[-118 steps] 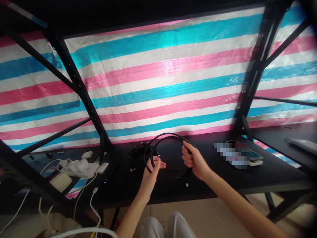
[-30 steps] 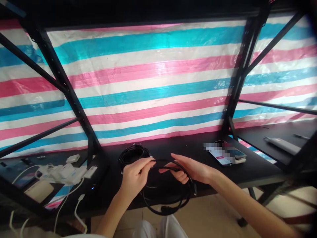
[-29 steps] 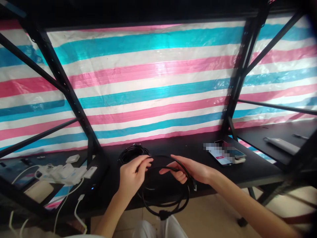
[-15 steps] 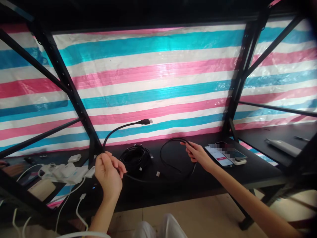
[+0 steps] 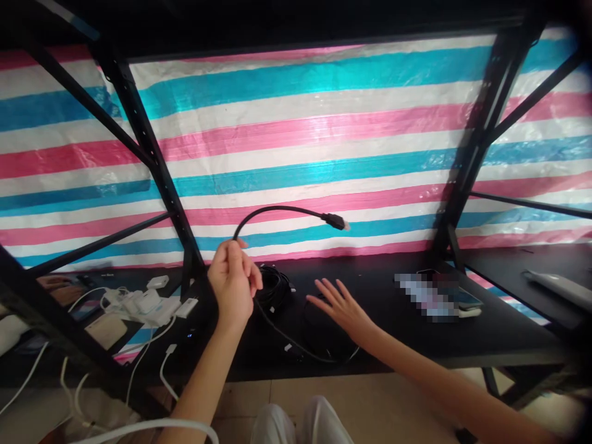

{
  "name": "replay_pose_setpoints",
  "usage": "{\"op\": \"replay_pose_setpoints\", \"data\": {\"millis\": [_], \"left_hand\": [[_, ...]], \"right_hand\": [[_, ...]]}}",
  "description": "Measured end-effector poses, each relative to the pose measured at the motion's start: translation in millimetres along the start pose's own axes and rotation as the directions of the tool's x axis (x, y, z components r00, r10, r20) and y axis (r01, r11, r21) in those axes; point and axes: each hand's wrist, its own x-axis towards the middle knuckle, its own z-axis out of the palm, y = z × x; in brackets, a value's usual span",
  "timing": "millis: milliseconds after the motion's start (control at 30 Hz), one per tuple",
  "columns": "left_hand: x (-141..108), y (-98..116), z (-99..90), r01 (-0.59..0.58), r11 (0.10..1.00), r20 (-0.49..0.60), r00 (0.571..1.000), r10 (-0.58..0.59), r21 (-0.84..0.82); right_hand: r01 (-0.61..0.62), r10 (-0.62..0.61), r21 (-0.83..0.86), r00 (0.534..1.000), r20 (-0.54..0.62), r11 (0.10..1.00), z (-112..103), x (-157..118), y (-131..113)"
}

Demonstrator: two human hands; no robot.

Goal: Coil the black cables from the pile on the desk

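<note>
My left hand (image 5: 235, 277) is closed around a thick black cable (image 5: 282, 208). The cable's free end arches up and to the right, ending in a black plug (image 5: 333, 221) with a pale tip, which looks like HDMI or USB. Below the hand the cable runs down to the black shelf and curves right, under my right hand. My right hand (image 5: 341, 308) is open, fingers spread, above the loop of cable. Behind my left wrist lies a coiled bundle of black cable (image 5: 275, 285), partly hidden. A small white connector (image 5: 288, 348) rests near the shelf's front.
White chargers and a power strip (image 5: 148, 305) with white cords crowd the left. A phone (image 5: 428, 296), partly pixelated, lies on the right of the black shelf (image 5: 383, 348). Black uprights (image 5: 152, 148) frame both sides, before a striped sheet (image 5: 314, 135). Another person's hands (image 5: 58, 287) show at far left.
My right hand has let go of the cable loop and spread its fingers. The loop has dropped to the shelf. My left hand has risen and moved right, still holding the cable.
</note>
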Motion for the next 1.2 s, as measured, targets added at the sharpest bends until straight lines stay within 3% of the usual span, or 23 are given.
{"op": "replay_pose_setpoints", "data": {"millis": [67,167,267,367,533,667,767,867,1033,1100,1200], "left_hand": [[3.1,-3.1,6.6,0.019,1.000,0.043,0.999,-0.018,-0.014],[5.8,-3.4,13.1,0.024,0.999,0.076,0.997,-0.021,-0.038],[7.2,-0.5,15.4,0.027,0.999,0.098,0.995,-0.022,-0.045],[9.2,3.6,14.1,0.005,0.999,0.103,0.995,-0.001,-0.043],[14.1,12.6,8.9,-0.005,0.998,0.061,0.998,0.008,-0.063],[15.8,16.9,3.1,0.009,0.997,0.013,1.000,-0.008,-0.080],[16.6,16.9,-8.1,0.020,0.998,-0.012,1.000,-0.020,-0.060],[20.1,16.9,-27.7,0.012,1.000,-0.070,0.997,-0.013,-0.018],[32.3,17.2,-66.1,-0.057,0.997,-0.211,0.975,0.068,0.061],[36.7,13.6,-79.3,-0.057,0.994,-0.257,0.963,0.080,0.095],[41.2,0.2,-96.7,-0.004,0.983,-0.289,0.955,0.058,0.183]], "right_hand": [[0.180,-0.181,0.011,0.983,0.026,0.984,10.4,5.1,-19.8],[0.417,-0.424,0.084,0.900,0.097,0.905,18.8,10.9,-43.2],[0.488,-0.511,0.160,0.845,0.156,0.858,20.4,17.3,-58.3],[0.393,-0.451,0.271,0.870,0.201,0.879,19.7,26.0,-66.5],[0.115,-0.253,0.412,0.920,0.299,0.904,20.5,37.5,-77.3],[-0.120,-0.154,0.590,0.907,0.391,0.798,18.8,42.8,-86.9],[-0.240,-0.070,0.645,0.907,0.416,0.725,13.7,49.6,-80.9],[-0.386,0.069,0.721,0.901,0.427,0.575,7.0,57.0,-54.5],[-0.564,0.193,0.807,0.824,0.533,0.177,-6.8,53.0,13.2],[-0.559,0.214,0.829,0.812,0.542,0.019,-15.0,45.1,36.0],[-0.457,0.297,0.872,0.820,0.490,-0.178,-29.6,32.2,61.5]]}}
